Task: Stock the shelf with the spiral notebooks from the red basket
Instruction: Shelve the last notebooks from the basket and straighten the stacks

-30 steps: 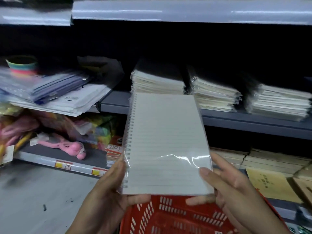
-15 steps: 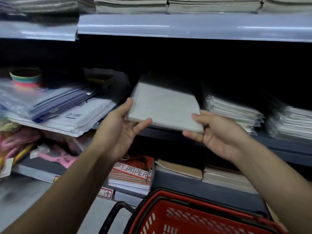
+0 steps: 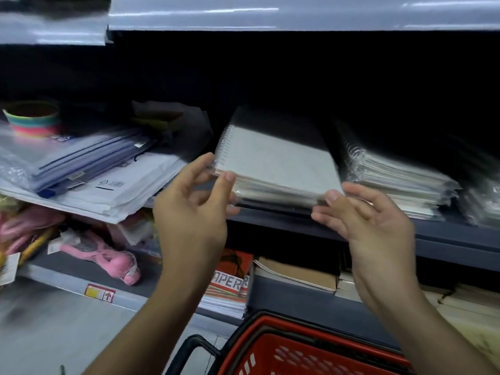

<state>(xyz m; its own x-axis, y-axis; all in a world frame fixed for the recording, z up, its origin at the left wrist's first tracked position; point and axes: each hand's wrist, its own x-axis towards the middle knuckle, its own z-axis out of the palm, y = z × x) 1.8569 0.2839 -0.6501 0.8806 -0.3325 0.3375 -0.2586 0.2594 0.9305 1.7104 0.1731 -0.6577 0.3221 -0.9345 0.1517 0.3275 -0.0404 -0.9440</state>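
Observation:
A plastic-wrapped spiral notebook (image 3: 276, 161) with a white lined cover lies flat on top of a stack on the middle grey shelf (image 3: 446, 242), spiral to the left. My left hand (image 3: 189, 209) has its index fingertip and thumb tip against the stack's front left corner, fingers loosely extended. My right hand (image 3: 370, 220) is spread, its thumb tip touching the front right corner. The red basket (image 3: 311, 353) sits below, at the bottom edge of the view; its contents are out of sight.
More wrapped spiral notebooks (image 3: 392, 180) are stacked to the right on the same shelf. Plastic folders and envelopes (image 3: 89, 180) overhang at the left, beside a striped cup (image 3: 32, 117). The lower shelf holds a pink toy (image 3: 108, 258), paper pads (image 3: 230, 282) and brown books (image 3: 297, 274).
The notebook went from upright in both hands above the basket, up onto the shelf stack, where it now lies flat. Both hands have loosened to fingertip contact at its front corners.

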